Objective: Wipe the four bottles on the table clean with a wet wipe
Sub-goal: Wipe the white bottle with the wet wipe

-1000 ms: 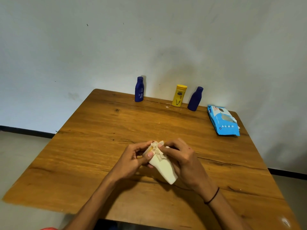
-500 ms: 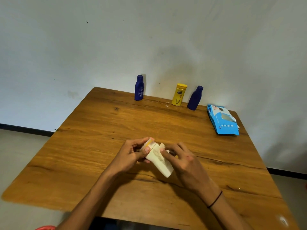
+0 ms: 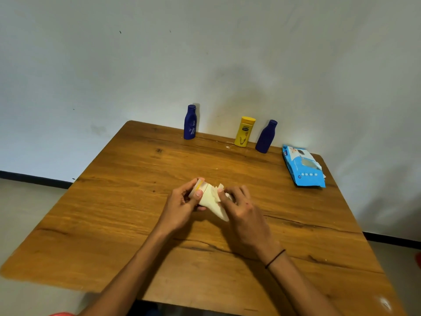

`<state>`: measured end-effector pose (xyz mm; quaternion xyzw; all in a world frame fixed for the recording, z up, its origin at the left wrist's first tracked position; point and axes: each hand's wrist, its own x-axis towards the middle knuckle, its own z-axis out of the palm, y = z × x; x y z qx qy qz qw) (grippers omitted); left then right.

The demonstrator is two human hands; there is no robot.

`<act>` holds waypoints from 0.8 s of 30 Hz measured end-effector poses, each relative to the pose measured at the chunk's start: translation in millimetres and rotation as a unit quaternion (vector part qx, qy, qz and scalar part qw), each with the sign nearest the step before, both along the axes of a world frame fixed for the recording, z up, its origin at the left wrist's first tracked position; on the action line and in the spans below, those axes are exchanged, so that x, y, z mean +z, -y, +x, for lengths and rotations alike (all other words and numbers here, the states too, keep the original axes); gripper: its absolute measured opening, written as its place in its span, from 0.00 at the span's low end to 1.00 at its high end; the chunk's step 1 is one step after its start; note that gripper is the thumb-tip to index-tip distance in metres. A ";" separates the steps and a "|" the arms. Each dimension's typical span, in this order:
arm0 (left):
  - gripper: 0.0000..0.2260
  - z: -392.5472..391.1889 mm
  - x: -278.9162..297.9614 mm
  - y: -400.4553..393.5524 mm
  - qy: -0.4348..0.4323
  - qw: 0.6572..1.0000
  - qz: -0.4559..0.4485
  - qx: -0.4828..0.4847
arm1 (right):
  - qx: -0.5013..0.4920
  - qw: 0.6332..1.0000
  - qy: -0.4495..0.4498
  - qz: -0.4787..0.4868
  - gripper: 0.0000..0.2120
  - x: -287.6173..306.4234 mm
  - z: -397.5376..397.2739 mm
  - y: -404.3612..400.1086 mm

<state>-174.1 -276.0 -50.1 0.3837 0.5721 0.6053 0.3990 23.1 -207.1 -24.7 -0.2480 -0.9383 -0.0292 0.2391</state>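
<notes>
The cream bottle (image 3: 214, 205) lies tilted above mid-worktop (image 3: 114, 213). The left hand (image 3: 182, 206) grips its cap end; the right hand (image 3: 241, 207) pinches the wet wipe (image 3: 218, 190) against it. Best to turn the bottle steadily, wiping every side.

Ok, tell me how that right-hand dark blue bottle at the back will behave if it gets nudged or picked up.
The dark blue bottle will probably tip easily: it stands tall and narrow, and it tapers to a small cap. Its smooth, plastic-looking surface could slip in a wet grip. If it falls it would likely roll, perhaps into the yellow bottle standing just beside it.
</notes>
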 end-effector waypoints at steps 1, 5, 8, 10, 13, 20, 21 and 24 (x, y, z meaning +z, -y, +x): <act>0.19 2.0 0.2 -2.5 -0.007 1.000 0.002 0.013 | -0.005 1.000 0.001 0.008 0.22 -0.5 -7.1 2.5; 0.19 5.0 5.7 0.7 0.003 0.998 0.007 0.058 | 0.010 1.000 0.006 -0.004 0.19 -1.4 -14.5 7.5; 0.19 3.1 3.1 8.0 0.027 0.997 0.017 0.071 | -0.014 0.999 -0.005 -0.030 0.25 -7.9 -4.2 2.6; 0.19 4.2 -0.4 10.0 0.023 0.997 0.013 0.069 | -0.060 0.996 -0.023 -0.054 0.29 -7.3 -5.1 -0.2; 0.20 11.0 -3.2 6.5 0.011 0.997 0.010 0.070 | -0.078 0.995 -0.036 -0.044 0.30 -4.9 -21.2 2.5; 0.18 3.9 -5.0 -0.7 0.067 0.993 0.017 0.098 | 0.017 0.999 -0.020 -0.023 0.23 -17.2 -22.7 10.2; 0.18 1.5 -7.3 0.0 0.068 0.993 0.017 0.098 | 0.003 0.999 -0.035 -0.037 0.22 -19.6 -18.6 7.9; 0.17 0.8 -13.4 3.1 0.055 0.994 0.013 0.096 | -0.071 0.993 -0.078 -0.058 0.19 -20.8 -21.1 -1.4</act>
